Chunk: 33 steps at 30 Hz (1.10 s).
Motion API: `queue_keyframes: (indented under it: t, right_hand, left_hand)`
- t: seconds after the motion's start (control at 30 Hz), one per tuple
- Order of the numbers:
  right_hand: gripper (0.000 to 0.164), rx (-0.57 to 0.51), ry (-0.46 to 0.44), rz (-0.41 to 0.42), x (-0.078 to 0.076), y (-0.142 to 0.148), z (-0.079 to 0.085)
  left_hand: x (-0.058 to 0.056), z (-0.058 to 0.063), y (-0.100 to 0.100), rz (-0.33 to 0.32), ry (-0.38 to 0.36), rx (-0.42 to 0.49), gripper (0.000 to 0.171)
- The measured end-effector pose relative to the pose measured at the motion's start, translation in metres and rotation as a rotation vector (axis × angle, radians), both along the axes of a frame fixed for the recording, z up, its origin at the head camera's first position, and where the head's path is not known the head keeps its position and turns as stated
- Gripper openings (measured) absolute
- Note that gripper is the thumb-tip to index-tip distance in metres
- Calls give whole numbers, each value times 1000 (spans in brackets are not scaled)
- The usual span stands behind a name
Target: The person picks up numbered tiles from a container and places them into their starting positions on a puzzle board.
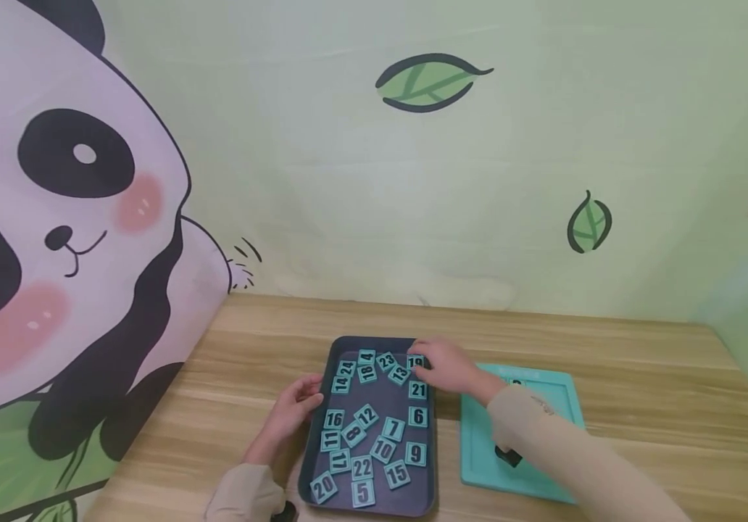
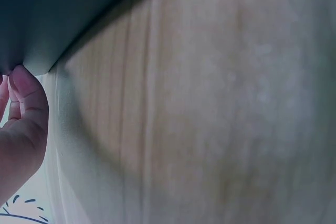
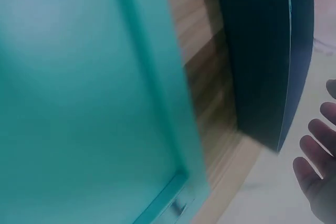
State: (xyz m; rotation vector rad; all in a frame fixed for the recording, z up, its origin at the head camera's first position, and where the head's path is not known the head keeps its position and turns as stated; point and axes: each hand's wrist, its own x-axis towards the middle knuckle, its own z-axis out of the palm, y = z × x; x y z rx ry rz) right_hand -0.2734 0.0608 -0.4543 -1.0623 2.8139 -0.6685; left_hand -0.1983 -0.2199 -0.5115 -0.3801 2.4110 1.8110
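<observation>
The right hand [image 1: 446, 365] arches over the upper right corner of the dark tray [image 1: 383, 395], fingers apart beside tile 19 [image 1: 415, 362]. The left hand [image 1: 291, 412] touches the tray's left wall; whether it grips, I cannot tell. The tray, strewn with numbered tiles, lies at lower centre, a turquoise board [image 1: 475, 435] at lower right, both on the wooden table [image 1: 648, 384].

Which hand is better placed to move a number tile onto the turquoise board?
Probably the right hand: it is at the tile marked 19, on the side of the dark tray nearer the turquoise board. The left hand touches the opposite edge.
</observation>
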Motion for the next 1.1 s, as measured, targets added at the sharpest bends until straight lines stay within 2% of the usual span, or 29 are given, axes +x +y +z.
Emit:
queue_keyframes:
  t: [0.23,0.43,0.6,0.8,1.1]
  right_hand:
    - [50,168,-64,76,0,-33,-7]
    - [58,288,-51,130,-3,-53,-24]
    - [62,329,-92,135,-4,-64,-33]
    - [64,348,-119,119,-3,-67,-34]
    - [58,326,-82,119,1,-65,-33]
  left_hand:
    - [1,1,0,-2,9,3,32]
    - [1,0,1,4,21,-12,33]
    - [2,1,-1,-1,28,11,33]
    - [3,1,1,-3,42,20,33]
    - [2,0,1,9,25,19,34]
